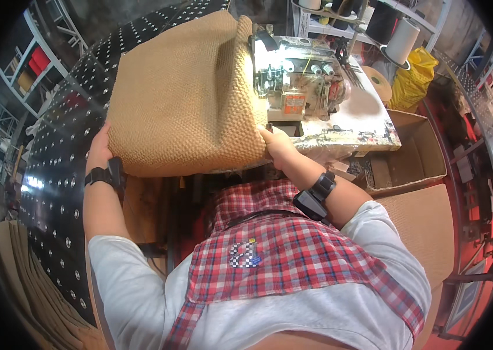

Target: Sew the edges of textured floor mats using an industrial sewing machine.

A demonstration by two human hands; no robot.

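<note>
Nearest the head camera, a pale shirt (275, 318) and a red plaid apron (293, 251) fill the lower part; the shirt is cut off by the bottom edge. Beyond them, a tan woven mat (168, 96) lies between the two hands, its right side curling up against a sewing machine (302, 81). Bright light washes out the machine's near-left parts, and the curl hides whatever lies behind it (the stitching point cannot be made out). The left hand (100, 144) pinches the mat's left edge, its fingers mostly out of sight underneath. The right hand (280, 147) pinches the near right corner, thumb on top, the other fingers partly hidden.

Left of the mat, a broad stretch of black studded table (63, 160) shows beside the left wrist. Room is tighter on the right: the front edge of the white machine table (369, 125) runs just beyond the right forearm, and an open carton (418, 157) stands near the elbow. Folded brown sheets (30, 291) at lower left fade into the dark rim.
</note>
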